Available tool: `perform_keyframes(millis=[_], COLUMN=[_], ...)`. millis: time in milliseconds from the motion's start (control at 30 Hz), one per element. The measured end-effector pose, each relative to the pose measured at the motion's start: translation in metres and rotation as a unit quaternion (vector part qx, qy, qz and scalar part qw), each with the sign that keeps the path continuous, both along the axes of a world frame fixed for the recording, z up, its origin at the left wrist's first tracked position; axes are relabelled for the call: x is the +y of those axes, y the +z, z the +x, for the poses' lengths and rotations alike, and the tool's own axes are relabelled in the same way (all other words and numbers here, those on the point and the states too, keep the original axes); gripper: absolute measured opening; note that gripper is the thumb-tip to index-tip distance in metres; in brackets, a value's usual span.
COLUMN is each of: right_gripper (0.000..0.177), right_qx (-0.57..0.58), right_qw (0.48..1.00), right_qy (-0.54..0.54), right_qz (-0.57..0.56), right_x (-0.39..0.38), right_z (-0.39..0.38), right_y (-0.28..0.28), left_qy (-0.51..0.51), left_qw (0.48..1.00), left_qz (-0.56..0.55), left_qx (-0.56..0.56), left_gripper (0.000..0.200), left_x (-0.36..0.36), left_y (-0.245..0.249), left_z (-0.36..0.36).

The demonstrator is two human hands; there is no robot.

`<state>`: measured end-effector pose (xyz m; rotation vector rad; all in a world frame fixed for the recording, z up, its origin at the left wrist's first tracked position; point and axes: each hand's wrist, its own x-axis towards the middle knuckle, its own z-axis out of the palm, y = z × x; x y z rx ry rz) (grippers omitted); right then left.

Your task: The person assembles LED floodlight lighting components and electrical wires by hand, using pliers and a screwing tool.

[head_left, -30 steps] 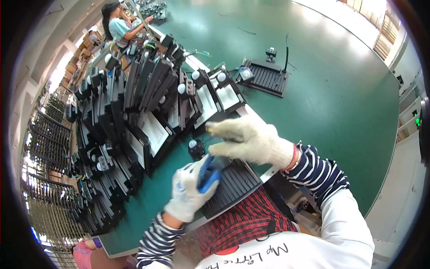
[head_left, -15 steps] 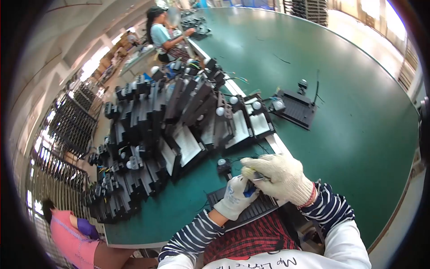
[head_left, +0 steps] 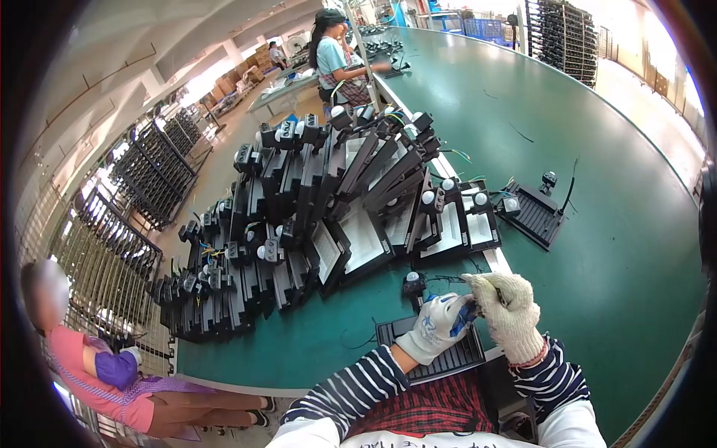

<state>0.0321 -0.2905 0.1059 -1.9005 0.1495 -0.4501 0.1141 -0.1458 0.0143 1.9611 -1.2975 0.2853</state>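
Standing in a bright workshop at a long green table, with dark racks off to the left. Sharing the floor with a person in pink on the near left and a person in light blue farther up along the table's edge. Facing a heap of black lamps, and seeing a lone lamp lying well apart on the right.

Working over one flat black lamp, lying ribbed side up near the table's front edge, with a white-domed sensor just beyond.

Holding the left hand, in a white-and-blue glove, over the lamp with fingers curling inward. Holding the right hand, in a cream knit glove, right beside, with thumb and forefinger bending toward a pinch. Not being able to tell of anything gripped by either, at this size.

Judging by such closeness, probably doing fiddly fingertip work. Ideally bracing the lamp flat on the table, steadying with the left and making only small movements with the right. Preferably guiding loose wires clear of the glove knit, and sparing the dome any knocks.
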Motion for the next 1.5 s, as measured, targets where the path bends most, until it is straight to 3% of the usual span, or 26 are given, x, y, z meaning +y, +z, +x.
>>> perform_keyframes(millis=[67, 100, 133, 167, 233, 300, 367, 433, 500, 633, 667, 767, 867, 967, 1000, 1100, 1133, 1233, 1367, 1400, 1433, 1500], right_gripper=[0.016, 0.015, 0.015, 0.014, 0.014, 0.016, 0.021, 0.03, 0.04, 0.052, 0.053, 0.039, 0.031, 0.023, 0.021, 0.021, 0.024, 0.031, 0.054, 0.061, 0.061, 0.058], right_qx=[-0.115, -0.239, -0.366, -0.397, -0.361, -0.201, -0.083, -0.036, -0.051, -0.037, -0.022, -0.035, -0.148, -0.139, -0.167, -0.226, -0.255, -0.091, 0.065, 0.109, 0.132, 0.094], right_qw=[0.987, 0.961, 0.9, 0.871, 0.89, 0.965, 0.993, 0.998, 0.996, 0.993, 0.996, 0.985, 0.966, 0.974, 0.961, 0.963, 0.951, 0.979, 0.996, 0.992, 0.987, 0.991], right_qy=[-0.101, -0.088, -0.057, -0.025, -0.027, -0.104, -0.076, -0.053, -0.069, -0.01, 0.003, 0.006, -0.027, -0.06, -0.076, -0.057, -0.067, -0.086, -0.058, -0.055, -0.03, 0.005], right_qz=[-0.04, 0.108, 0.232, 0.29, 0.277, 0.135, 0.031, 0.027, 0.032, -0.109, -0.092, -0.167, -0.209, -0.168, -0.208, -0.134, -0.162, 0.159, -0.031, -0.01, -0.086, 0.09], right_x=[-0.002, -0.015, -0.029, -0.031, -0.034, -0.045, -0.041, -0.036, -0.028, -0.003, -0.005, 0.0, 0.003, 0.015, 0.021, 0.016, 0.015, 0.016, 0.013, 0.007, 0.017, 0.021], right_z=[-0.009, -0.016, -0.022, -0.028, -0.033, -0.032, -0.026, -0.022, -0.019, -0.01, -0.005, 0.004, 0.012, 0.006, 0.004, 0.01, 0.008, -0.003, -0.023, -0.028, -0.034, -0.032], right_y=[-0.018, 0.019, 0.056, 0.084, 0.102, 0.083, 0.037, -0.021, -0.048, -0.005, -0.004, 0.002, -0.01, -0.008, -0.005, -0.025, -0.029, -0.037, -0.049, -0.078, -0.066, -0.079], left_qy=[-0.029, -0.042, -0.03, -0.03, -0.009, 0.022, 0.026, 0.047, 0.034, 0.031, 0.033, 0.052, 0.06, 0.033, 0.021, 0.017, 0.017, 0.036, 0.07, 0.052, 0.036, 0.007], left_qw=[0.999, 0.999, 0.998, 0.998, 0.999, 0.997, 0.991, 0.989, 0.99, 0.994, 0.995, 0.996, 0.993, 0.998, 0.998, 0.997, 0.997, 0.997, 0.985, 0.987, 0.983, 0.983], left_qz=[0.02, 0.026, 0.04, 0.06, 0.01, -0.039, -0.078, -0.089, -0.083, -0.056, -0.065, -0.033, -0.005, -0.046, -0.062, -0.072, -0.077, -0.068, -0.14, -0.137, -0.161, -0.163], left_qx=[0.012, 0.017, -0.033, -0.009, 0.051, 0.062, 0.109, 0.106, 0.109, 0.089, 0.072, 0.068, 0.097, 0.027, 0.018, -0.013, -0.027, 0.016, 0.066, 0.071, 0.074, 0.079], left_gripper=[0.039, 0.037, 0.032, 0.03, 0.031, 0.033, 0.038, 0.04, 0.042, 0.047, 0.046, 0.045, 0.046, 0.044, 0.043, 0.041, 0.041, 0.04, 0.044, 0.044, 0.045, 0.047], left_x=[0.005, 0.005, 0.002, 0.001, -0.002, -0.003, -0.005, -0.004, -0.002, -0.005, -0.007, -0.005, -0.006, -0.002, -0.003, -0.004, -0.004, -0.005, -0.002, 0.006, 0.003, 0.002], left_y=[-0.007, -0.01, -0.009, -0.004, 0.011, 0.021, 0.024, 0.035, 0.037, 0.03, 0.026, 0.022, 0.017, 0.022, 0.018, 0.015, 0.016, 0.017, 0.01, 0.035, 0.038, 0.052], left_z=[-0.004, -0.006, -0.007, -0.008, -0.013, -0.013, -0.007, -0.006, 0.001, 0.003, 0.003, 0.006, 0.008, 0.006, 0.007, 0.006, 0.007, 0.007, 0.018, 0.01, 0.009, 0.004])
